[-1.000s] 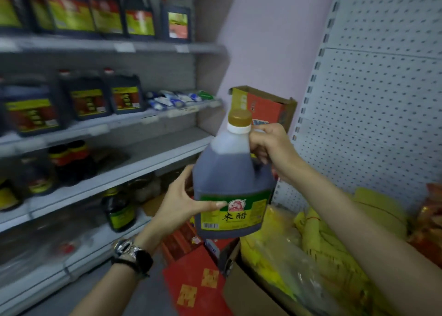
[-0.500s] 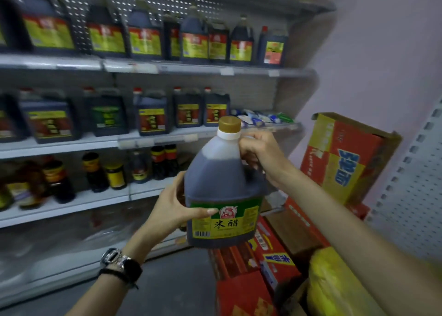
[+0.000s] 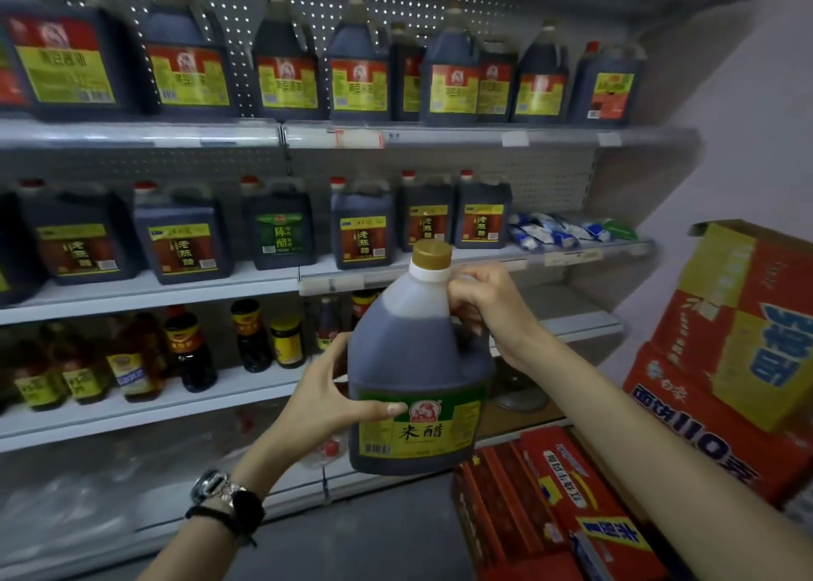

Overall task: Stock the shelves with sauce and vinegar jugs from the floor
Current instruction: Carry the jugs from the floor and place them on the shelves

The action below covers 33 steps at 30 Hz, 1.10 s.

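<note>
Dark vinegar jug [image 3: 418,360] hangs mid-frame before the shelves [image 3: 145,292], right hand [image 3: 488,312] curled round its handle, left hand [image 3: 325,400] clasping its side: mid-carry, probably, next needing a free shelf spot.

Grey metal shelving [image 3: 132,134], perforated back panel [image 3: 550,180]; pale wall [image 3: 770,96] at right, dark grey floor [image 3: 374,536], stacked cardboard boxes [image 3: 726,338]

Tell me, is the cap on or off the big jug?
On. The gold cap sits on the neck of the jug.

Open shelf stretch [image 3: 567,305] right of small bottles [image 3: 287,340] (top row [image 3: 358,76] jug-packed).
</note>
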Available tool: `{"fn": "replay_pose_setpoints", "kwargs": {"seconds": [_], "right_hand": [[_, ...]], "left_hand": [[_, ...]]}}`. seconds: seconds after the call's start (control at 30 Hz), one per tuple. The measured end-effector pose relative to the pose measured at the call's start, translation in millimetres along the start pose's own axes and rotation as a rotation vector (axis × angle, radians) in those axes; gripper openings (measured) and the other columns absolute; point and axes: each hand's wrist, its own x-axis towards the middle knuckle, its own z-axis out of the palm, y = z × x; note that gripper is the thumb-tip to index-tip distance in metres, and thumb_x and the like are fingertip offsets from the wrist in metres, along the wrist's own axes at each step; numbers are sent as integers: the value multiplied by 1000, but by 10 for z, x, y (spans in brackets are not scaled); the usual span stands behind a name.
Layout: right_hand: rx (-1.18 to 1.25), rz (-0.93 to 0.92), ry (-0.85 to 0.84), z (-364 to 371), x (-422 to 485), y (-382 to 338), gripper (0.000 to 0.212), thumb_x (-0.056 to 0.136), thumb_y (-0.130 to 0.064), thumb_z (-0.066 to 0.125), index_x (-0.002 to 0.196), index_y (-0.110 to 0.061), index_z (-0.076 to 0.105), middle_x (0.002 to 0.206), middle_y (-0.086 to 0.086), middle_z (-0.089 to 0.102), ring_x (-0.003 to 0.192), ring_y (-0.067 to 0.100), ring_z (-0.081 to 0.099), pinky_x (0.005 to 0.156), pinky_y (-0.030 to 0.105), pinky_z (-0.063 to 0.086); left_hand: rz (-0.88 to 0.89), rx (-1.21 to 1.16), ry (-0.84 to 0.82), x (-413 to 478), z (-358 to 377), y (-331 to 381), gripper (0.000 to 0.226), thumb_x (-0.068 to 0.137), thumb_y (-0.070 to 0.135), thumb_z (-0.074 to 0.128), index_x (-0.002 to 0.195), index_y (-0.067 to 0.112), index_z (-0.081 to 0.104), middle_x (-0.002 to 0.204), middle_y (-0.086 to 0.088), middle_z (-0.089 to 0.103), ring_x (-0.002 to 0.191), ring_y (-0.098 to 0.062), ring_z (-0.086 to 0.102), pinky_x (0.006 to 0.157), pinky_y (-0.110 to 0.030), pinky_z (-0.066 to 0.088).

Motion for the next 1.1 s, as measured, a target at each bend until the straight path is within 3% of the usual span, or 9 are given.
{"fn": "replay_pose_setpoints", "kwargs": {"seconds": [0.13,0.23,0.37,0.43,0.5,0.6,0.77,0.97,1.1], "right_hand": [[5,29,-34,64,330,146,17,62,-12,51,48,-11,41,37,-9,37,35,1,34,37,13,26],[-4,59,-28,18,614,304,15,59,-14,50,50,-11,40,39,-7,35,37,3,31,39,17,22],[-14,33,-53,-150,1065,516,29,75,-3,55,51,-11,42,43,-3,36,39,4,33,40,19,23],[-3,3,-74,-257,1293,613,31,77,-1,55,50,-11,43,44,-3,37,39,3,34,39,16,24],[17,-14,-79,-381,1537,714,25,70,-7,54,48,-11,42,44,-2,36,39,4,33,40,18,24],[16,-32,-111,-600,1895,903,29,76,-2,54,50,-10,43,48,1,40,43,5,38,43,19,28],[25,-20,-122,-867,2374,1159,20,63,-11,52,46,-14,43,47,0,37,45,5,36,43,16,28],[53,31,-80,-1099,2789,1434,26,61,-10,52,40,-20,41,42,-4,34,41,3,32,40,13,26],[43,25,-59,-1197,3106,1583,31,63,-9,51,36,-21,44,39,-10,37,38,0,37,39,10,28]], "left_hand": [[-40,-2,17,271,-147,-182,81,42,43,87,115,41,50,113,22,63,108,-2,60,83,-26,54],[-64,-11,15,529,-187,-279,82,43,38,90,113,42,48,109,24,64,102,4,61,74,-18,54],[-64,-7,40,969,-191,-400,75,52,19,87,113,39,48,109,13,66,99,5,62,70,-15,53],[-71,-7,46,1223,-180,-462,73,56,16,87,112,42,48,108,19,66,100,4,62,71,-16,53],[-70,-7,49,1499,-160,-509,74,57,19,88,111,46,46,108,27,64,100,7,61,72,-16,53],[-86,-16,61,1877,-68,-604,74,56,24,87,110,50,44,105,38,61,99,13,58,72,-14,52],[-115,-6,85,2450,54,-829,88,49,39,91,122,49,43,122,21,60,114,-1,57,91,-29,52],[-141,-9,39,2974,145,-960,77,62,10,86,116,44,43,105,34,62,102,13,57,72,-9,49],[-146,-15,30,3424,83,-1130,75,58,14,88,112,44,45,107,27,63,102,11,57,72,-9,49]]}}
